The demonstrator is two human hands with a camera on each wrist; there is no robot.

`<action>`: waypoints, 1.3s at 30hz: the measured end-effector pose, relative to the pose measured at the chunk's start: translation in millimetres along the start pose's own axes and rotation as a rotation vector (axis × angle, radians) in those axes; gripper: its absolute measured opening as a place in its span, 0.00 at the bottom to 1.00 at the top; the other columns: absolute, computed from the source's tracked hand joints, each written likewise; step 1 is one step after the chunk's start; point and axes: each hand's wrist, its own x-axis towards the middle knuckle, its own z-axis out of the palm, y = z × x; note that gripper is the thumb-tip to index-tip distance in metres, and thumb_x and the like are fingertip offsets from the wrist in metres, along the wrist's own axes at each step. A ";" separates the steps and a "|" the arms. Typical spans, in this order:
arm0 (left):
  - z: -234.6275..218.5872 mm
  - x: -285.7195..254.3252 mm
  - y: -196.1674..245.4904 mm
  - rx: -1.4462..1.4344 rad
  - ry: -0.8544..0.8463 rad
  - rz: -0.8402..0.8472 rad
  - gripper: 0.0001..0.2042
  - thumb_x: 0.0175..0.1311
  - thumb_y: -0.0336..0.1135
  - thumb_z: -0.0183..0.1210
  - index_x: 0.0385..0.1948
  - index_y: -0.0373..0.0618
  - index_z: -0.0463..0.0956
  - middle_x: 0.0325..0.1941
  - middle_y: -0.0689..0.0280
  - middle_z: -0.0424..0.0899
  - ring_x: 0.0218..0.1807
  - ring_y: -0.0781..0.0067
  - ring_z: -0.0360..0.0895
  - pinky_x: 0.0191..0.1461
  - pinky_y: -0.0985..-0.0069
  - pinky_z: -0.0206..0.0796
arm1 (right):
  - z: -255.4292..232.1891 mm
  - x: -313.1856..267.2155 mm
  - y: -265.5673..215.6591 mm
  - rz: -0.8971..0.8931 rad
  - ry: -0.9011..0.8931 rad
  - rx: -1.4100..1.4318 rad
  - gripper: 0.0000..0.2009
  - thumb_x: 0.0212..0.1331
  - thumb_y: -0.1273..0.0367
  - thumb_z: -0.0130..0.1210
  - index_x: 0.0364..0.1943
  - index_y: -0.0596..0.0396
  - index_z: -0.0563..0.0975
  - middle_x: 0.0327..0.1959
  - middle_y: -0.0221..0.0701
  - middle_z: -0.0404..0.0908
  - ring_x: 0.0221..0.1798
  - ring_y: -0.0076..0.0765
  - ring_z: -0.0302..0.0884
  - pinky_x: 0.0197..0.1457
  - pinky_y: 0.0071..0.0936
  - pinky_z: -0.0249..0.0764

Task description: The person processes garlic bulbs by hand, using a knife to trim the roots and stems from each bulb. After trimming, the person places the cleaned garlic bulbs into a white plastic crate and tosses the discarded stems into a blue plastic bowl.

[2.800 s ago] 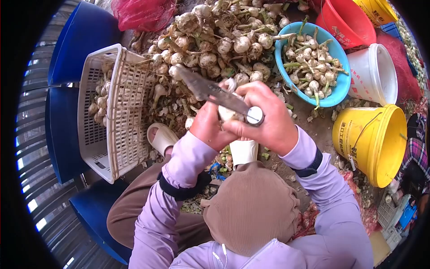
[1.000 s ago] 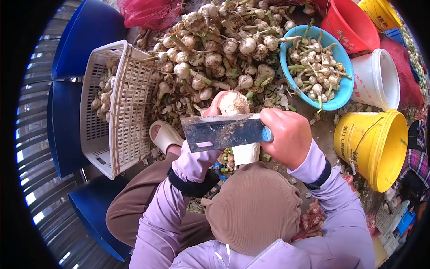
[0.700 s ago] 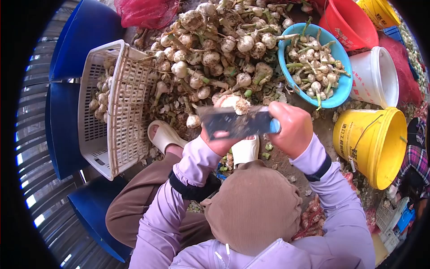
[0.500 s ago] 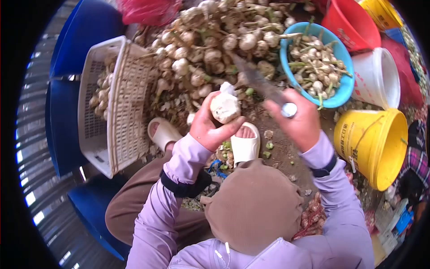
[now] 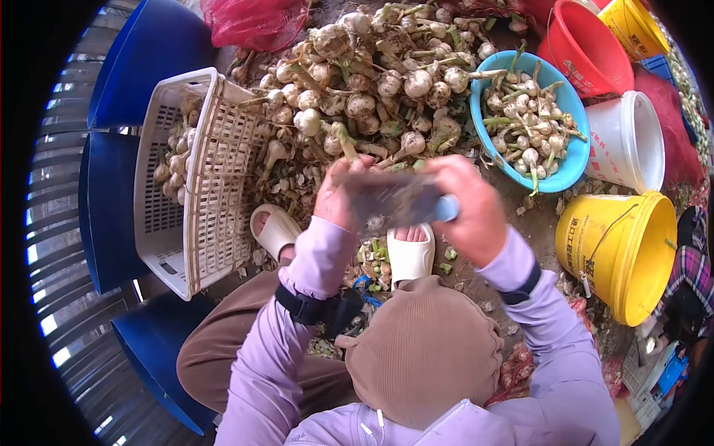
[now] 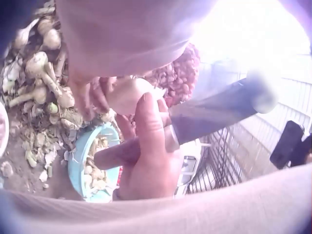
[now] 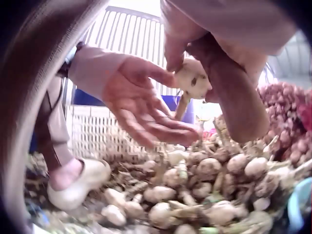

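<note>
Brought inward since the earlier frame: one broad, dark, rectangular metal cleaver (image 5: 394, 201), blurred, crosswise before the left hand (image 5: 335, 193), its round-ended handle gripped by the right hand (image 5: 470, 208). Left hand relaxed, fingers extended, thumb beside one off-white, stemmed garlic bulb (image 7: 189, 73), situated between both hands against the right fingers. Surroundings: soil-stained garlic heap (image 5: 364, 89) ahead, white slatted plastic crate (image 5: 223, 178) left, round sky-blue basin (image 5: 573, 160) right.

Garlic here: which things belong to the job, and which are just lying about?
Likely the job: cleaver, raised garlic bulb, garlic heap, blue basin and white crate (both hold garlic).

Probably just lying about: red bucket, white bucket, nearer yellow bucket.
</note>
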 end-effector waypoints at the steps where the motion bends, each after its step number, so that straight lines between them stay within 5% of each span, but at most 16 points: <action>1: -1.1 6.5 0.4 -0.262 0.115 -0.138 0.13 0.70 0.38 0.53 0.50 0.42 0.71 0.39 0.69 0.79 0.37 0.78 0.76 0.43 0.79 0.70 | -14.1 -1.9 3.1 0.106 -0.027 -0.007 0.13 0.44 0.70 0.63 0.35 0.56 0.75 0.36 0.40 0.78 0.35 0.50 0.79 0.36 0.36 0.77; 4: 4.2 7.6 17.4 0.186 0.065 -0.114 0.08 0.72 0.36 0.51 0.39 0.41 0.73 0.29 0.68 0.76 0.29 0.79 0.71 0.31 0.80 0.64 | -16.9 3.5 -5.0 0.216 -0.094 -0.066 0.09 0.50 0.65 0.62 0.29 0.54 0.75 0.26 0.39 0.79 0.30 0.51 0.79 0.31 0.39 0.75; 7: 10.3 5.5 17.7 0.450 0.019 0.189 0.06 0.68 0.32 0.55 0.36 0.39 0.74 0.29 0.65 0.77 0.30 0.72 0.74 0.34 0.75 0.66 | -6.9 16.8 -22.1 0.229 -0.106 0.048 0.07 0.50 0.66 0.61 0.26 0.52 0.75 0.22 0.39 0.79 0.28 0.50 0.79 0.29 0.40 0.74; 10: 10.5 6.0 37.8 0.729 0.004 0.255 0.06 0.63 0.28 0.58 0.38 0.38 0.74 0.31 0.62 0.79 0.34 0.66 0.76 0.38 0.70 0.67 | -5.3 24.1 -20.7 0.343 -0.167 0.125 0.07 0.52 0.66 0.60 0.25 0.53 0.76 0.19 0.40 0.77 0.26 0.51 0.79 0.28 0.41 0.74; 15: -31.5 1.4 38.6 0.622 0.072 0.368 0.15 0.60 0.22 0.59 0.50 0.39 0.76 0.40 0.60 0.82 0.38 0.69 0.78 0.44 0.74 0.72 | 9.6 -15.6 50.7 0.469 -0.010 -0.056 0.15 0.54 0.58 0.62 0.24 0.54 0.75 0.14 0.38 0.74 0.20 0.49 0.75 0.24 0.39 0.69; 17: -48.7 4.8 58.4 0.417 0.213 0.195 0.16 0.65 0.22 0.56 0.53 0.43 0.75 0.45 0.65 0.81 0.42 0.79 0.76 0.47 0.81 0.73 | 9.9 -1.2 52.6 0.442 0.065 -0.074 0.16 0.52 0.59 0.65 0.26 0.56 0.75 0.29 0.39 0.78 0.29 0.47 0.76 0.31 0.39 0.71; 18: -74.9 10.1 65.9 0.384 0.178 0.288 0.16 0.66 0.24 0.55 0.55 0.44 0.74 0.43 0.66 0.80 0.39 0.81 0.76 0.42 0.83 0.72 | 14.4 13.0 64.8 0.377 0.116 -0.109 0.15 0.50 0.60 0.66 0.27 0.57 0.75 0.37 0.41 0.79 0.34 0.47 0.77 0.36 0.39 0.72; 20: -123.3 9.7 107.0 0.687 0.426 0.192 0.15 0.70 0.30 0.52 0.57 0.46 0.73 0.41 0.67 0.81 0.35 0.86 0.72 0.32 0.87 0.65 | 36.5 44.6 106.6 0.185 0.260 -0.138 0.15 0.46 0.62 0.69 0.31 0.57 0.77 0.51 0.40 0.74 0.49 0.47 0.73 0.51 0.37 0.71; 22: -181.8 9.4 134.4 0.852 0.566 0.430 0.19 0.69 0.31 0.54 0.61 0.41 0.68 0.50 0.60 0.79 0.44 0.77 0.76 0.45 0.82 0.69 | 47.1 82.2 118.0 0.122 0.254 -0.385 0.17 0.44 0.64 0.70 0.37 0.54 0.78 0.56 0.34 0.72 0.59 0.45 0.67 0.63 0.37 0.65; 23: -220.0 1.5 144.1 1.354 0.681 0.546 0.23 0.66 0.30 0.56 0.62 0.35 0.65 0.58 0.56 0.74 0.52 0.72 0.75 0.53 0.79 0.68 | 53.6 98.4 119.6 0.102 0.226 -0.443 0.18 0.45 0.65 0.68 0.42 0.52 0.78 0.58 0.30 0.72 0.63 0.42 0.63 0.67 0.39 0.61; 24: -211.7 -5.2 157.1 1.500 0.801 0.548 0.24 0.64 0.29 0.58 0.61 0.33 0.64 0.62 0.53 0.70 0.57 0.67 0.74 0.59 0.74 0.66 | 62.1 110.6 124.3 0.133 0.146 -0.534 0.19 0.46 0.67 0.67 0.44 0.52 0.77 0.59 0.31 0.71 0.63 0.43 0.65 0.66 0.42 0.62; 26: -160.0 -10.2 153.6 0.858 0.674 0.438 0.25 0.63 0.28 0.58 0.62 0.35 0.63 0.64 0.53 0.68 0.61 0.64 0.70 0.63 0.70 0.63 | 79.4 127.1 151.4 0.121 0.029 -0.594 0.19 0.46 0.68 0.66 0.44 0.52 0.77 0.57 0.33 0.72 0.60 0.46 0.68 0.64 0.41 0.65; 28: -110.6 -13.0 127.0 0.855 0.394 0.341 0.27 0.61 0.28 0.60 0.63 0.39 0.64 0.65 0.56 0.69 0.65 0.63 0.67 0.69 0.68 0.57 | 67.2 132.8 164.1 -0.067 0.051 -0.514 0.16 0.48 0.64 0.65 0.40 0.54 0.77 0.48 0.35 0.75 0.51 0.45 0.74 0.52 0.39 0.73; 31: -39.8 -5.7 86.9 0.872 0.043 0.252 0.42 0.51 0.28 0.69 0.69 0.40 0.53 0.63 0.53 0.70 0.67 0.59 0.66 0.72 0.65 0.53 | 33.6 112.7 113.8 0.234 0.053 -0.152 0.24 0.49 0.48 0.65 0.34 0.56 0.77 0.30 0.36 0.78 0.32 0.42 0.77 0.39 0.37 0.74; 35: 4.3 32.3 41.9 0.782 -0.109 0.506 0.48 0.38 0.37 0.77 0.66 0.40 0.57 0.64 0.51 0.67 0.65 0.55 0.66 0.68 0.65 0.59 | 4.0 55.1 27.2 0.522 -0.125 0.832 0.20 0.58 0.54 0.63 0.38 0.59 0.75 0.28 0.25 0.77 0.27 0.19 0.74 0.28 0.20 0.70; 39: 22.5 23.9 25.0 0.391 -0.198 0.183 0.38 0.41 0.35 0.75 0.57 0.43 0.65 0.54 0.59 0.75 0.55 0.65 0.75 0.59 0.69 0.67 | -22.8 15.7 2.1 0.655 -0.180 0.692 0.18 0.58 0.56 0.63 0.33 0.56 0.72 0.25 0.28 0.76 0.24 0.24 0.74 0.27 0.22 0.71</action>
